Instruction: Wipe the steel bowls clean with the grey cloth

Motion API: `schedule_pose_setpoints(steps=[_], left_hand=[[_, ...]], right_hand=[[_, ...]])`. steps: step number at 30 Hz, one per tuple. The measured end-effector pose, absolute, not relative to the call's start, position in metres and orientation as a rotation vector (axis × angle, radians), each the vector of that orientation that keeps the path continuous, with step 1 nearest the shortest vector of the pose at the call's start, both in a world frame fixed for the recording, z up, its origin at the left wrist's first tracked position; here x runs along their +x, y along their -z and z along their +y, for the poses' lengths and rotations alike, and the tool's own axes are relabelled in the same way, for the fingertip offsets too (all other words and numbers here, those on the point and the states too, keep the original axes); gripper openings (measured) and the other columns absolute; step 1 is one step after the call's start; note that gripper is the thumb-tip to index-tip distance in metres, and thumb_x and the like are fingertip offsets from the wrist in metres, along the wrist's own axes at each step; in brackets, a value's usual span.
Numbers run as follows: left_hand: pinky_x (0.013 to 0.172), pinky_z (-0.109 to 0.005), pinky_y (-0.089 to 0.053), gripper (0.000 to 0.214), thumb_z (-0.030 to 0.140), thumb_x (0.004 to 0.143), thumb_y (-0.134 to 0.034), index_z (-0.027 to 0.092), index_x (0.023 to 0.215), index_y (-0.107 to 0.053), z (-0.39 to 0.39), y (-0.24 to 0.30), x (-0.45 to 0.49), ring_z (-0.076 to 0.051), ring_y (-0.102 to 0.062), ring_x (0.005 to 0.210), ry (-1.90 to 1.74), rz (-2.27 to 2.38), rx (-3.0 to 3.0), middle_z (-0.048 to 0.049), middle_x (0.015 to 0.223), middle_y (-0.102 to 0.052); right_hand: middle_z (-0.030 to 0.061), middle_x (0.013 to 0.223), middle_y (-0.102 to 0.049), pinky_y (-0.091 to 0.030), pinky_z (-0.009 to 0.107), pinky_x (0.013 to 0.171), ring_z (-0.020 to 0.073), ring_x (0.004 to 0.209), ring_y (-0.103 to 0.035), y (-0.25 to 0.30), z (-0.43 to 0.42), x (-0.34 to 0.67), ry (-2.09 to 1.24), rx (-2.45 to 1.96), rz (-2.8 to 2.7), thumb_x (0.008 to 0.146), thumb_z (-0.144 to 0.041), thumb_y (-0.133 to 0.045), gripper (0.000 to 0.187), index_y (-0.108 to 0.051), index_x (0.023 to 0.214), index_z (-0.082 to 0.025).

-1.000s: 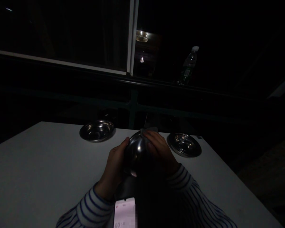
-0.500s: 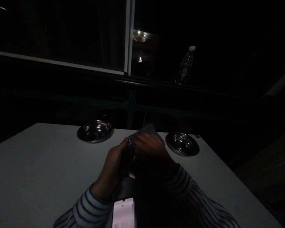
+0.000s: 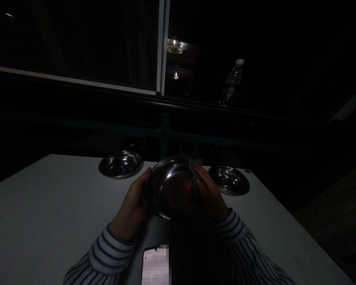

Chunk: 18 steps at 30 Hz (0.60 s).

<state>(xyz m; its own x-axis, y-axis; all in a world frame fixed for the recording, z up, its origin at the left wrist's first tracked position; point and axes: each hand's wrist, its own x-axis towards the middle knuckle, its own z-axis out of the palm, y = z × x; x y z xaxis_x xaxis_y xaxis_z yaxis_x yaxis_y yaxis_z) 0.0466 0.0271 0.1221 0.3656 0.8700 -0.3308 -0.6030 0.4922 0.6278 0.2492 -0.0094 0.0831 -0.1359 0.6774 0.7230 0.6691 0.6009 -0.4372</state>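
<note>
A shiny steel dish [image 3: 172, 186] is held tilted above the table, its hollow side facing me. My left hand [image 3: 133, 206] grips its left rim, thumb on the near face and the other fingers hidden behind. My right hand [image 3: 210, 192] is at the right rim with a thin greyish cloth [image 3: 197, 161], pressed against the dish. Most of the cloth is hidden by the fingers and dim light. Two more steel dishes rest on the table, the left one [image 3: 120, 164] beyond my left hand and the right one [image 3: 230, 180] beyond my right hand.
The white table [image 3: 62, 209] carries a lit phone [image 3: 154, 265] near me, between my forearms. Past the far edge, a clear bottle [image 3: 231, 85] with a white cap stands at the dark window. A pale window frame [image 3: 162, 47] runs upright there.
The dish has turned so its hollow side faces me. My right hand has moved from across it to the right rim, the cloth now mostly out of sight.
</note>
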Motion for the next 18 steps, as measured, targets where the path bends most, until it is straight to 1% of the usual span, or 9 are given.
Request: schedule_pose_setpoints(steps=[3, 5, 7, 9, 11, 13, 15, 18], left_hand=[[0.05, -0.023, -0.051, 0.015, 0.022, 0.08, -0.053, 0.014, 0.076, -0.065, 0.028, -0.121, 0.046, -0.015, -0.064, 0.053, -1.041, 0.65, 0.418, -0.0035, 0.061, -0.069], [0.049, -0.023, -0.05, 0.016, 0.021, 0.081, -0.052, 0.013, 0.076, -0.065, 0.029, -0.119, 0.047, -0.014, -0.064, 0.052, -1.042, 0.645, 0.414, -0.0033, 0.061, -0.069], [0.048, -0.023, -0.05, 0.018, 0.022, 0.081, -0.051, 0.013, 0.073, -0.065, 0.028, -0.117, 0.049, -0.015, -0.063, 0.051, -0.99, 0.66, 0.424, -0.0037, 0.059, -0.069], [0.048, -0.023, -0.05, 0.019, 0.022, 0.081, -0.052, 0.012, 0.071, -0.064, 0.025, -0.115, 0.052, -0.015, -0.063, 0.051, -0.917, 0.676, 0.436, -0.0043, 0.058, -0.068], [0.05, -0.024, -0.05, 0.019, 0.022, 0.081, -0.052, 0.011, 0.072, -0.065, 0.022, -0.113, 0.055, -0.015, -0.063, 0.051, -0.862, 0.671, 0.43, -0.005, 0.059, -0.068], [0.051, -0.024, -0.05, 0.019, 0.022, 0.081, -0.051, 0.011, 0.075, -0.065, 0.018, -0.111, 0.056, -0.015, -0.062, 0.051, -0.852, 0.656, 0.413, -0.0048, 0.058, -0.068], [0.05, -0.025, -0.049, 0.018, 0.022, 0.081, -0.052, 0.011, 0.077, -0.065, 0.014, -0.109, 0.055, -0.015, -0.061, 0.048, -0.871, 0.656, 0.404, -0.004, 0.057, -0.067], [0.047, -0.025, -0.047, 0.017, 0.022, 0.08, -0.052, 0.012, 0.076, -0.065, 0.009, -0.105, 0.051, -0.015, -0.06, 0.045, -0.929, 0.669, 0.391, -0.0027, 0.055, -0.066]], right_hand=[[0.0022, 0.143, -0.03, -0.033, 0.041, 0.106, 0.017, 0.133, -0.025, -0.07, -0.022, 0.249, 0.036, -1.128, -1.77, 0.093, -0.025, -0.03, 0.046, -0.024, 0.139, -0.029], [0.0028, 0.144, -0.029, -0.034, 0.042, 0.105, 0.0179, 0.133, -0.025, -0.069, -0.028, 0.25, 0.044, -1.146, -1.756, 0.093, -0.025, -0.028, 0.046, -0.023, 0.139, -0.028], [0.0048, 0.142, -0.033, -0.034, 0.042, 0.105, 0.0179, 0.131, -0.028, -0.077, -0.028, 0.249, 0.041, -1.144, -1.797, 0.093, -0.024, -0.029, 0.045, -0.028, 0.138, -0.025], [0.0074, 0.137, -0.04, -0.032, 0.042, 0.105, 0.0172, 0.129, -0.033, -0.092, -0.024, 0.247, 0.054, -1.12, -1.909, 0.092, -0.023, -0.03, 0.042, -0.036, 0.134, -0.02], [0.0095, 0.131, -0.047, -0.033, 0.041, 0.105, 0.0166, 0.125, -0.038, -0.109, -0.016, 0.244, 0.084, -1.085, -2.05, 0.091, -0.022, -0.031, 0.039, -0.044, 0.128, -0.016], [0.0103, 0.127, -0.051, -0.035, 0.04, 0.103, 0.0163, 0.122, -0.042, -0.121, -0.009, 0.242, 0.079, -1.07, -2.154, 0.091, -0.022, -0.033, 0.038, -0.049, 0.124, -0.013], [0.0098, 0.126, -0.052, -0.037, 0.038, 0.102, 0.0155, 0.12, -0.043, -0.125, -0.004, 0.242, 0.015, -1.059, -2.186, 0.091, -0.023, -0.033, 0.037, -0.05, 0.123, -0.013], [0.0079, 0.129, -0.049, -0.035, 0.037, 0.104, 0.0144, 0.123, -0.041, -0.116, -0.003, 0.246, -0.103, -1.046, -2.095, 0.091, -0.026, -0.033, 0.037, -0.047, 0.125, -0.017]])
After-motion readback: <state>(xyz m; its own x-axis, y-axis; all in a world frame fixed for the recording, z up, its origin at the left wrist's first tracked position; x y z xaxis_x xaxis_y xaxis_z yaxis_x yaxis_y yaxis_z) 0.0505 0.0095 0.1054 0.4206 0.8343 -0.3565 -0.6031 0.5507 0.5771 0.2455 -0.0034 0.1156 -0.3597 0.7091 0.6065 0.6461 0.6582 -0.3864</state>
